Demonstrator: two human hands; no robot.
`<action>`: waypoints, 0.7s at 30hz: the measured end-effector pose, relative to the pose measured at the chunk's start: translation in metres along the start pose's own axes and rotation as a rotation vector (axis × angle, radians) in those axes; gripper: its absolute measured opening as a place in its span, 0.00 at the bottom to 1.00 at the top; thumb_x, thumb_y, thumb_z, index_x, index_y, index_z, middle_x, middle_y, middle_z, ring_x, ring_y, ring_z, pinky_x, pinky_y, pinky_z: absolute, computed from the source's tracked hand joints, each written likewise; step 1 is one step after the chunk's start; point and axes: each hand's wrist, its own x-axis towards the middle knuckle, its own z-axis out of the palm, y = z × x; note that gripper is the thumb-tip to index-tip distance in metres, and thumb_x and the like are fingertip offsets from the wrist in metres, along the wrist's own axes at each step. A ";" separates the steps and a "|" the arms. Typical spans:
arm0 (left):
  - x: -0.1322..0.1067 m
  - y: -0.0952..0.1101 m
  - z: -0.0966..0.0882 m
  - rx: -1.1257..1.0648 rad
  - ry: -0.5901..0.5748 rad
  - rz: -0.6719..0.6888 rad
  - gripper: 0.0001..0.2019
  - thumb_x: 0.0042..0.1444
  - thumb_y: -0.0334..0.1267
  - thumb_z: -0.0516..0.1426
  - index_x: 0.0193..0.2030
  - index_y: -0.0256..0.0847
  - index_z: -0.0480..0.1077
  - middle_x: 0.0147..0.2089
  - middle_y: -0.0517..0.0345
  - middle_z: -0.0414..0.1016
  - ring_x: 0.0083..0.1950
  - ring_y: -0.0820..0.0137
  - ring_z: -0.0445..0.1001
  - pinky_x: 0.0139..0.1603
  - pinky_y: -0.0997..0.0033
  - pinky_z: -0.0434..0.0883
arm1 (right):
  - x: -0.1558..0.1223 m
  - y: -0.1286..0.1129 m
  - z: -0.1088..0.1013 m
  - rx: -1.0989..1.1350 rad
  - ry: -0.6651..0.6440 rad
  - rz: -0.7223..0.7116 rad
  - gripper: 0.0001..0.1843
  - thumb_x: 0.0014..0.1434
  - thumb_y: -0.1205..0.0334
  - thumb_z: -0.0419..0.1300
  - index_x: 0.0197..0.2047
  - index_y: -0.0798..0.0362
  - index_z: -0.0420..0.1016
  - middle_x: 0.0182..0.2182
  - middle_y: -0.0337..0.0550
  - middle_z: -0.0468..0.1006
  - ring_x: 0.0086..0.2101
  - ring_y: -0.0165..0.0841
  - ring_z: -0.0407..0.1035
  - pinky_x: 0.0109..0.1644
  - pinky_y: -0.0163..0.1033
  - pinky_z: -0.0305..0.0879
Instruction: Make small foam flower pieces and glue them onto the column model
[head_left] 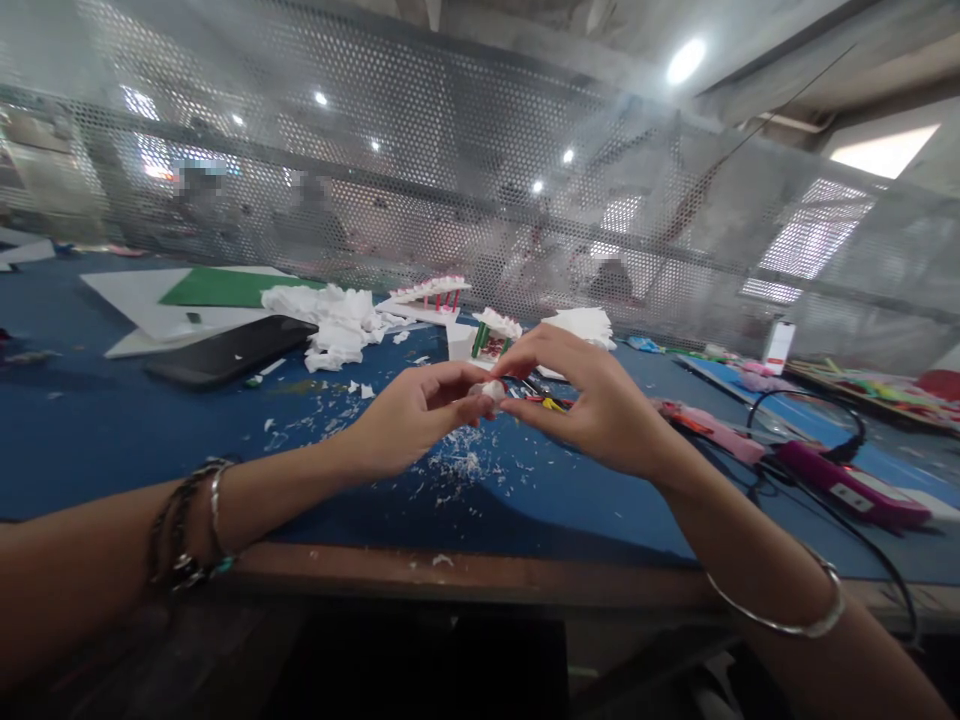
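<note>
My left hand (412, 415) and my right hand (589, 400) meet above the blue table top (90, 420). Both pinch a small white lump of foam-like material (493, 390) between thumb and fingertips. White crumbs (461, 465) lie scattered on the blue surface right below the hands. Bracelets circle both wrists.
Behind the hands stand small white models on red and green posts (487, 335), a heap of torn white pieces (334, 320), a dark phone (232, 350) and white and green sheets (195, 295). A magenta tool with a black cable (847, 485) lies right. A perforated mesh screen (480, 180) closes the back.
</note>
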 end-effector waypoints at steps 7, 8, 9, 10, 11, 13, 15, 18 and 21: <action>0.000 0.007 0.000 0.051 -0.034 -0.007 0.05 0.49 0.32 0.51 0.27 0.36 0.67 0.23 0.63 0.66 0.26 0.79 0.64 0.29 0.80 0.62 | 0.000 -0.001 -0.004 0.050 -0.050 -0.025 0.09 0.53 0.62 0.55 0.37 0.57 0.67 0.33 0.41 0.69 0.34 0.26 0.63 0.40 0.34 0.58; 0.000 0.007 0.000 0.062 -0.037 -0.007 0.06 0.49 0.31 0.51 0.26 0.36 0.67 0.23 0.63 0.66 0.26 0.79 0.63 0.29 0.80 0.62 | 0.000 -0.001 -0.004 0.054 -0.058 -0.029 0.09 0.53 0.62 0.55 0.37 0.57 0.67 0.32 0.41 0.69 0.34 0.26 0.63 0.40 0.34 0.58; 0.000 0.007 0.000 0.072 -0.043 -0.009 0.06 0.50 0.31 0.51 0.26 0.36 0.67 0.22 0.64 0.66 0.26 0.79 0.63 0.28 0.80 0.62 | 0.000 -0.001 -0.005 0.058 -0.064 -0.036 0.09 0.53 0.62 0.55 0.37 0.57 0.67 0.32 0.41 0.69 0.34 0.27 0.63 0.40 0.34 0.58; 0.000 0.008 -0.001 0.078 -0.051 -0.011 0.06 0.50 0.31 0.50 0.26 0.36 0.67 0.22 0.64 0.65 0.25 0.80 0.63 0.28 0.80 0.61 | 0.000 -0.001 -0.005 0.063 -0.068 -0.044 0.09 0.53 0.61 0.55 0.36 0.57 0.67 0.32 0.41 0.69 0.35 0.27 0.63 0.41 0.34 0.58; 0.000 0.008 -0.001 0.081 -0.059 -0.013 0.06 0.50 0.31 0.50 0.25 0.36 0.67 0.22 0.64 0.65 0.25 0.80 0.62 0.27 0.80 0.61 | 0.000 -0.001 -0.006 0.067 -0.073 -0.051 0.09 0.52 0.61 0.56 0.36 0.56 0.67 0.32 0.41 0.69 0.35 0.27 0.63 0.41 0.35 0.58; -0.001 0.008 -0.001 0.078 -0.075 -0.013 0.07 0.50 0.31 0.50 0.24 0.36 0.67 0.21 0.65 0.65 0.23 0.81 0.60 0.26 0.80 0.60 | 0.000 -0.001 -0.006 0.075 -0.079 -0.064 0.08 0.52 0.61 0.56 0.36 0.56 0.68 0.32 0.42 0.70 0.35 0.27 0.63 0.41 0.35 0.58; -0.001 0.008 -0.001 0.062 -0.082 -0.014 0.07 0.49 0.32 0.50 0.25 0.36 0.67 0.20 0.65 0.64 0.22 0.81 0.60 0.25 0.80 0.60 | 0.000 -0.001 -0.007 0.076 -0.081 -0.070 0.08 0.52 0.61 0.56 0.36 0.55 0.68 0.32 0.41 0.70 0.35 0.27 0.63 0.40 0.35 0.59; 0.000 0.005 0.000 0.009 -0.065 -0.012 0.05 0.49 0.32 0.51 0.30 0.36 0.67 0.22 0.64 0.65 0.24 0.80 0.62 0.27 0.79 0.61 | -0.001 0.002 -0.009 0.057 -0.083 -0.062 0.08 0.53 0.62 0.55 0.36 0.56 0.67 0.32 0.42 0.70 0.34 0.27 0.63 0.40 0.35 0.59; 0.002 0.002 0.000 -0.037 -0.049 -0.008 0.07 0.49 0.32 0.51 0.36 0.36 0.65 0.26 0.63 0.66 0.26 0.79 0.64 0.29 0.79 0.61 | -0.003 0.007 -0.011 0.032 -0.069 -0.047 0.08 0.53 0.62 0.55 0.37 0.55 0.67 0.32 0.41 0.69 0.34 0.27 0.62 0.40 0.35 0.58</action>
